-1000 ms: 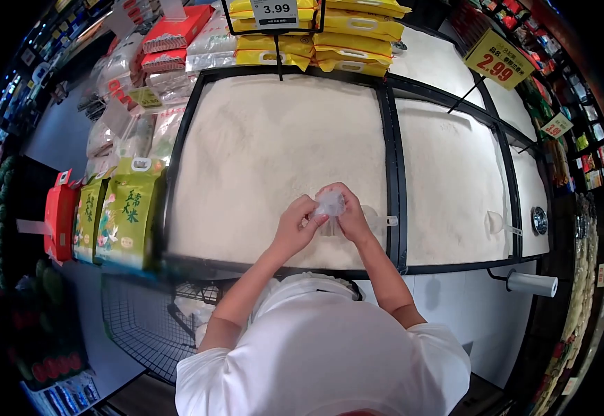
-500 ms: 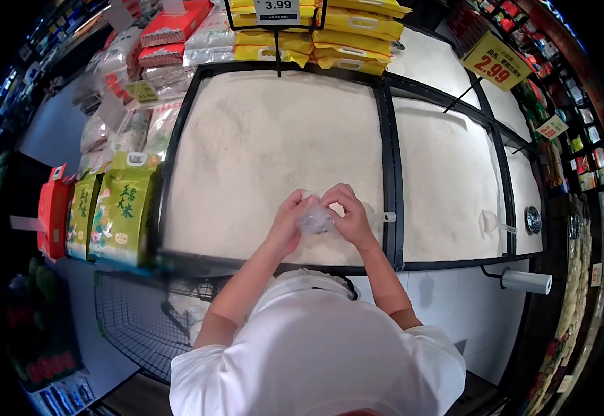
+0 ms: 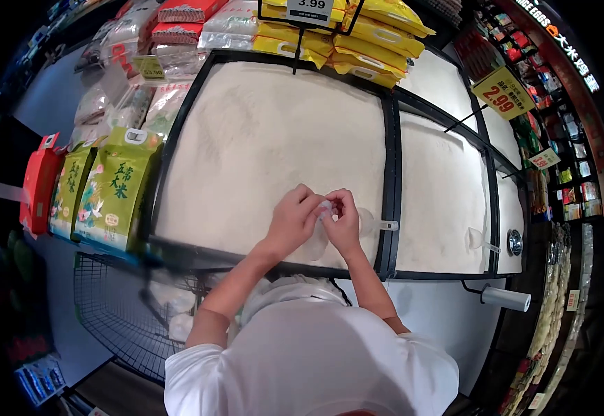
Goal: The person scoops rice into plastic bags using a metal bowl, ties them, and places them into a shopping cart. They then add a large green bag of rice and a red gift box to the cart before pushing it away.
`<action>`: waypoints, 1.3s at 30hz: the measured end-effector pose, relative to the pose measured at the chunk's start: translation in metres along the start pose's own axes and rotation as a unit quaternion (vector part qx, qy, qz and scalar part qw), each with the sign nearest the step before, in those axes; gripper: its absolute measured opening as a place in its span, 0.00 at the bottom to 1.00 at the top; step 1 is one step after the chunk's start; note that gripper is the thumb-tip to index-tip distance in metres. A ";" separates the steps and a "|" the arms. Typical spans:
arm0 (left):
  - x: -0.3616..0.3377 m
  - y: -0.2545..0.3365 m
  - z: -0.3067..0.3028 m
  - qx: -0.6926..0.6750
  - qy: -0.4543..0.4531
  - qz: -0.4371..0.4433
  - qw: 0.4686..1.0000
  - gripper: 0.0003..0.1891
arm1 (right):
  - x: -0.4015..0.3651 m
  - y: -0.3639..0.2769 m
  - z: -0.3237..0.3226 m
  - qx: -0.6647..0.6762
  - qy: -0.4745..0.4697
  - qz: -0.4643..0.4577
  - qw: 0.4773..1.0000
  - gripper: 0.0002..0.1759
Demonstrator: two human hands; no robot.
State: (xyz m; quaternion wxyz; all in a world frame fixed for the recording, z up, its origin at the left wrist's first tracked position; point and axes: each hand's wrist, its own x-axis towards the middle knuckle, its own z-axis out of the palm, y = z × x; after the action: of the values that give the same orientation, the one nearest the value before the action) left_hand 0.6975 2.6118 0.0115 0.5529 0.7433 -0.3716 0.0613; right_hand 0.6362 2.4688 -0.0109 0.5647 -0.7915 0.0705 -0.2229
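Note:
Both of my hands are together over the front part of the large bin of white rice-like grain [image 3: 267, 132]. My left hand [image 3: 292, 220] is closed, its fingers pinching a thin see-through plastic bag [image 3: 314, 244]. Against it, my right hand [image 3: 342, 227] pinches the same bag with thumb and fingers at its bunched upper part. The rest of the bag hangs below the fingers and is hard to make out against the grain. Just right of my right hand lies a translucent scoop [image 3: 386, 225], its handle resting by the black divider.
A second scoop [image 3: 475, 239] lies in the right-hand bin [image 3: 441, 187]. Green rice bags [image 3: 118, 191] stand at the left, yellow bags [image 3: 378, 41] behind. A wire shopping cart [image 3: 118, 319] is at my left, a plastic bag roll [image 3: 506, 298] at the right front.
The bag was crumpled between my hands; now it hangs lower from my pinching fingers. My left hand has turned over and come closer to my right. The view has tilted slightly.

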 end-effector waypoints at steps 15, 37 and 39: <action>-0.054 0.036 -0.043 0.061 0.105 0.009 0.993 0.12 | -0.013 -0.027 0.041 -0.046 -0.046 -0.072 0.995 0.18; -0.208 0.108 -0.050 0.303 0.393 -0.100 0.862 0.13 | -0.113 -0.069 0.075 0.257 -0.522 -0.001 0.813 0.23; -0.225 0.118 -0.061 0.301 0.400 -0.125 0.857 0.13 | -0.133 -0.075 0.090 0.245 -0.499 -0.049 0.829 0.21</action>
State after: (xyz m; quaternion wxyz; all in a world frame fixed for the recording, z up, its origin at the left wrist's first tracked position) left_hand 0.4826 2.7598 0.0138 0.4064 0.8248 0.0143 0.3929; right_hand 0.5466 2.6214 -0.0019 0.6869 -0.6327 -0.3173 0.1651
